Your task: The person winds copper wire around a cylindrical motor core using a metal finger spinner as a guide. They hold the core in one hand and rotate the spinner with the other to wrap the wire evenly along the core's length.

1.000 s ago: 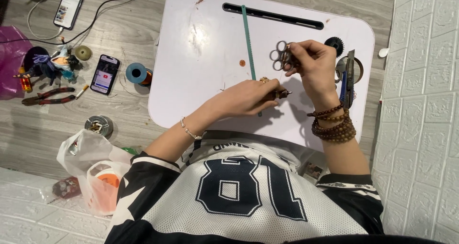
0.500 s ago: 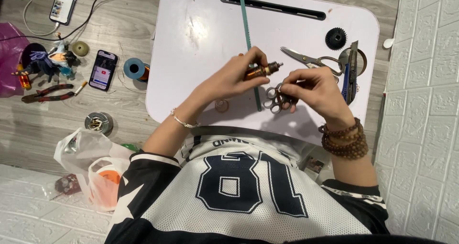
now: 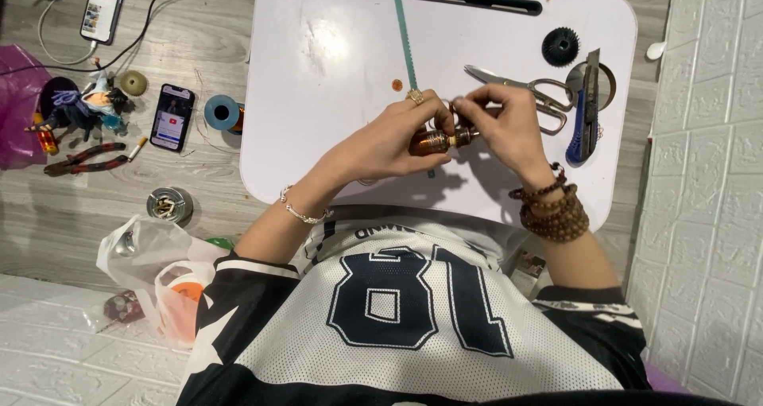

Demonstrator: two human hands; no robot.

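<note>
My left hand (image 3: 381, 147) grips a small brown bottle (image 3: 431, 143), held sideways just above the white lap table (image 3: 318, 96). My right hand (image 3: 505, 124) meets it from the right, fingertips pinched at the bottle's neck end. What those fingertips hold there is too small to tell. A ring sits on a left finger, and bead bracelets circle the right wrist. Just behind the right hand, a pair of scissors (image 3: 520, 88) lies on the table. A thin teal strip (image 3: 404, 36) runs down the table and passes under my left hand.
A blue utility knife (image 3: 586, 112), a round metal ring (image 3: 608, 76) and a black toothed disc (image 3: 560, 46) lie at the table's right. On the floor to the left are two phones (image 3: 102, 8) (image 3: 172, 117), a blue spool (image 3: 222, 112), pliers (image 3: 83, 158), an ashtray (image 3: 168, 205) and a plastic bag (image 3: 151, 271).
My right hand held the scissors up a second ago; they now lie on the table. Both hands have come together around the brown bottle.
</note>
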